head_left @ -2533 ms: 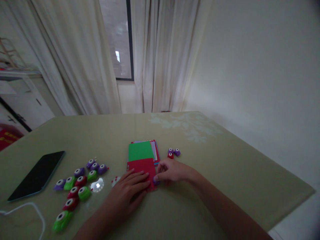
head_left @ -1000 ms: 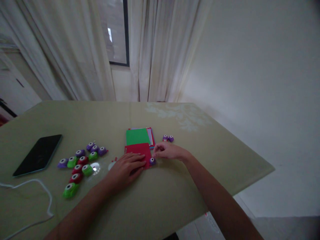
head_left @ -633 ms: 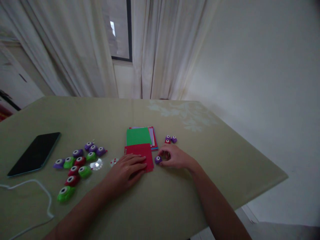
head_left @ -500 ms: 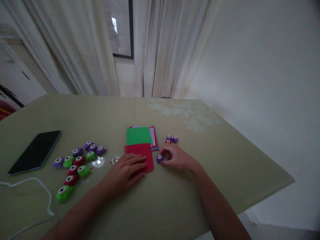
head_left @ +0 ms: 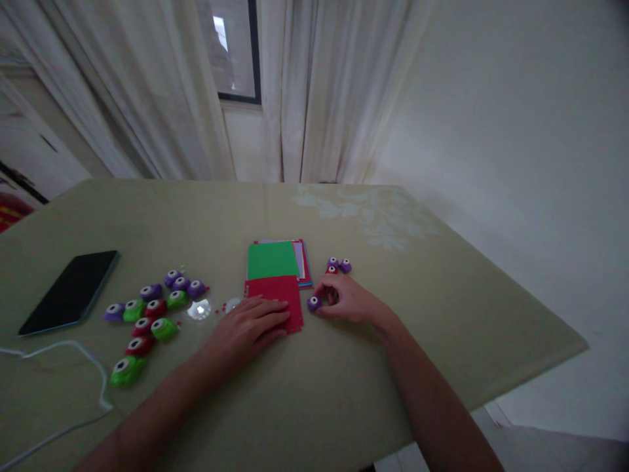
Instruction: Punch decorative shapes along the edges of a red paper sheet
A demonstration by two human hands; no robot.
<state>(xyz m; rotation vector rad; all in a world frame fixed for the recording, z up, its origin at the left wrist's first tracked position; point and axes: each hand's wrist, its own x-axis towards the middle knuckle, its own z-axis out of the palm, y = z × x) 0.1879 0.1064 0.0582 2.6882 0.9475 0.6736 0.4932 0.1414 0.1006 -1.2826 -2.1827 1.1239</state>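
Note:
My left hand (head_left: 255,320) lies flat with its fingers stretched over a red sheet of paper (head_left: 275,292), which has small notches or holes along its edges. With thumb and forefinger my right hand (head_left: 344,298) grips a small purple craft punch (head_left: 313,303) at the sheet's right edge. Whether the paper sits inside the punch's slot I cannot tell. Just beyond that hand stand a red punch (head_left: 331,269) and two purple punches (head_left: 345,265). A green sheet (head_left: 272,259) tops a stack of coloured paper behind the red sheet.
Several purple, red and green punches (head_left: 156,307) stand in a group on the left. Beside them are a clear shiny disc (head_left: 199,309) and tiny red cut-outs (head_left: 224,307). A dark tablet (head_left: 69,292) and a white cable (head_left: 93,377) lie farther left.
The whole view has shifted slightly. Both hands keep nearly the same place, the left on the red sheet and the right on the purple punch.

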